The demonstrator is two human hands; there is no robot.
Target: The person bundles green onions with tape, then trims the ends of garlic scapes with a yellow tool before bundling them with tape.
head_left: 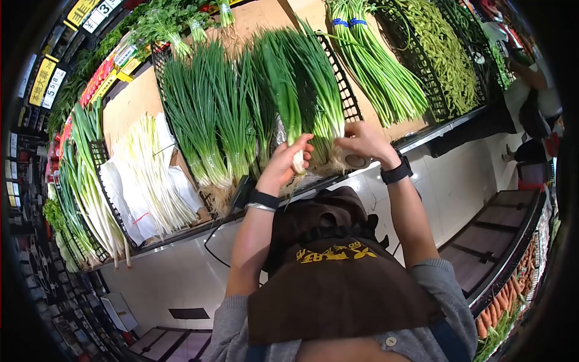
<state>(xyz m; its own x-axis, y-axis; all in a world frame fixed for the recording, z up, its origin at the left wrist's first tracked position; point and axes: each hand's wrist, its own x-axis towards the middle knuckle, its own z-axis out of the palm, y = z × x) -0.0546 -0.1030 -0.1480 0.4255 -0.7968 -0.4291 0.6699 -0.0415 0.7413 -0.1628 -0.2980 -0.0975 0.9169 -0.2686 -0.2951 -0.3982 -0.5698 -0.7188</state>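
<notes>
My left hand (288, 158) is closed around the white root end of a bunch of spring onions (286, 99), whose green tops point away from me over the display. My right hand (365, 143) is at the pale lower end of another spring onion bunch (326, 90), fingers curled inward beside the roots. What its fingertips pinch, if anything, is hidden. Left of my hands, more spring onions (202, 114) lie side by side in the black crate (350, 99), roots toward me. Both wrists wear dark bands.
White-stemmed scallions (151, 175) and thick leeks (90, 181) lie to the left. On the right are long green stems with blue bands (380, 72) and a crate of green pods (440, 54). Carrots (503, 301) sit lower right. A person (531, 102) stands at the far right.
</notes>
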